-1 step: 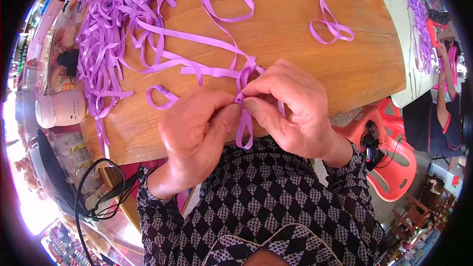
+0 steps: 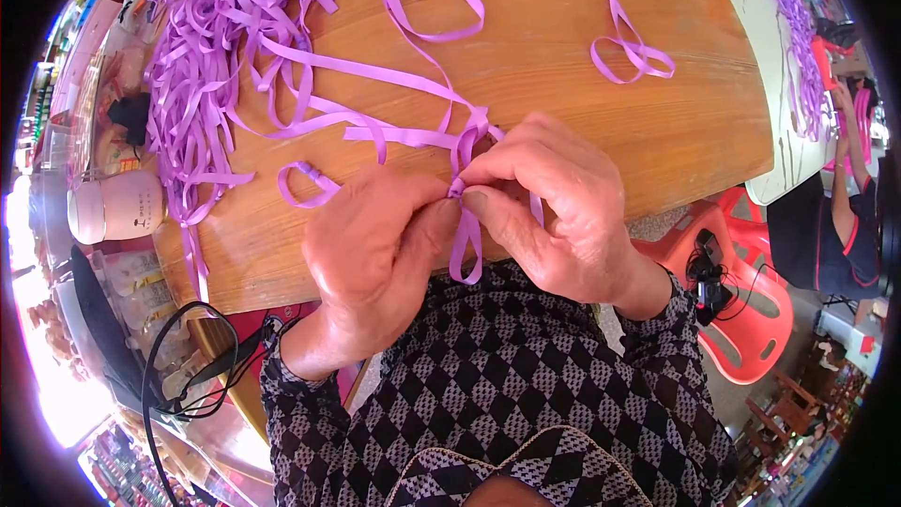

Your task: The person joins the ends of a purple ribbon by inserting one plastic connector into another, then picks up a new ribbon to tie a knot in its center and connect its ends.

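Observation:
A purple ribbon (image 2: pixel 466 253) has a small knot in it, with a loop hanging below the knot toward my body. Thumb and forefinger of my left hand (image 2: pixel 375 249) pinch the ribbon at the knot's left side. From the right, my right hand (image 2: pixel 554 211) grips it with thumb and forefinger close against the same knot. The fingertips of both hands nearly meet there, and the other fingers are curled. Beyond the knot, more ribbon runs up onto the wooden table (image 2: pixel 554 66). A short looped ribbon piece (image 2: pixel 305 190) lies left of it.
A big tangled pile of purple ribbon (image 2: pixel 211 47) covers the table's far left. One loose ribbon (image 2: pixel 624 38) lies at the far right. A pinkish-white jar (image 2: pixel 117 207) stands by the left edge, near black cables (image 2: pixel 192 385). At right are a red plastic chair (image 2: pixel 751 319) and another person (image 2: pixel 817 225).

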{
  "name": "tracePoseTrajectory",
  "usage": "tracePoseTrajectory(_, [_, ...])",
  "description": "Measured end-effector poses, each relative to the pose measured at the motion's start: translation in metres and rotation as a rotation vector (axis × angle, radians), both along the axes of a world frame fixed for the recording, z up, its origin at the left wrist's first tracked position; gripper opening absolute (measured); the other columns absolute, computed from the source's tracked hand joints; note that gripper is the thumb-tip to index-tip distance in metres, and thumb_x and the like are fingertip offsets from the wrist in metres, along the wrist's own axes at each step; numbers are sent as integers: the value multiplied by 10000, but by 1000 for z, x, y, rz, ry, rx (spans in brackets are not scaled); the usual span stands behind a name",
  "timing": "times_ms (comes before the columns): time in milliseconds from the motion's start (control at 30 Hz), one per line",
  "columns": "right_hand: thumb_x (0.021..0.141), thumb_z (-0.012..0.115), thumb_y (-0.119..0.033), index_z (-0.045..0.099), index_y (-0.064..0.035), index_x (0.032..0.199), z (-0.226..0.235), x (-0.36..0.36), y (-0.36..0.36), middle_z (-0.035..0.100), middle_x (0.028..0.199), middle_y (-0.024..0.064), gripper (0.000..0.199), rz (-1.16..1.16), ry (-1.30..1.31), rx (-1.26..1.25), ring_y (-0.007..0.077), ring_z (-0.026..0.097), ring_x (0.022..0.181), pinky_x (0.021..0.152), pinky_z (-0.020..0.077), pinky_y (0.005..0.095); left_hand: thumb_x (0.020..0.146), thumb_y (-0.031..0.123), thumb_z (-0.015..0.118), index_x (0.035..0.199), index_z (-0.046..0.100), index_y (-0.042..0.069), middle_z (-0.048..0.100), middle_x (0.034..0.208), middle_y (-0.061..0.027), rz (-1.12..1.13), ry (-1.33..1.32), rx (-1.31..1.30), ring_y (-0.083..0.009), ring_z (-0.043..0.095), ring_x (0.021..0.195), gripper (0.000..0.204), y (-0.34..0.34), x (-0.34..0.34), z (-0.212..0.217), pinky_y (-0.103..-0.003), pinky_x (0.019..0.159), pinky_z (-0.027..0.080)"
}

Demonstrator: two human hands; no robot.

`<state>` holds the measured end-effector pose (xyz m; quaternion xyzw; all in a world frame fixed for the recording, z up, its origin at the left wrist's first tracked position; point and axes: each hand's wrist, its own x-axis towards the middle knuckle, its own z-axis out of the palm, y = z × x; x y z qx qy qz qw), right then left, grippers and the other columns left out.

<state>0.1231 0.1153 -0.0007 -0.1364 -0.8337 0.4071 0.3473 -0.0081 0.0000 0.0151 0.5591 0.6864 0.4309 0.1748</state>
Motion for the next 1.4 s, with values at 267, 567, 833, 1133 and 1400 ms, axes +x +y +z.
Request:
tracePoseTrajectory(267, [601,615,111,565,-2,727,-5,-4,-2,525,640,69,176,-43,50,97,202,480,577,520,363,291,641,-49,674,836,584,-20,554,695,-110,-85,402,182,-279,547,620,217,4,1,-4,-344,527,436])
tracePoseTrajectory(567, [593,599,134,557,2,702,-15,-6,-13,504,629,59,177,-77,144,-54,179,461,557,492,350,270,582,-87,640,809,576,0,553,711,-111,23,261,240,-273,545,613,251,3,8,-8,-339,507,433])
tracePoseTrajectory(833, [689,573,122,566,29,731,-13,-1,-26,497,688,44,102,-64,112,-305,110,464,603,513,349,226,599,-68,621,805,580,5,558,727,-95,59,403,290,-235,556,630,222,2,10,-10,-305,503,437])
tracePoseTrajectory(1133, [771,534,82,564,55,769,5,-1,-25,504,738,7,40,15,-3,-1129,41,464,620,525,367,183,679,-108,627,868,586,-1,572,777,-39,198,-515,50,-65,512,662,222,-12,15,-5,-205,567,405])
tracePoseTrajectory(1400, [806,537,64,568,60,799,-3,-2,-28,513,761,11,32,28,17,-855,39,470,623,527,370,177,689,-106,624,855,594,2,556,767,-39,132,-242,83,-78,499,633,201,-15,9,-9,-191,558,392])
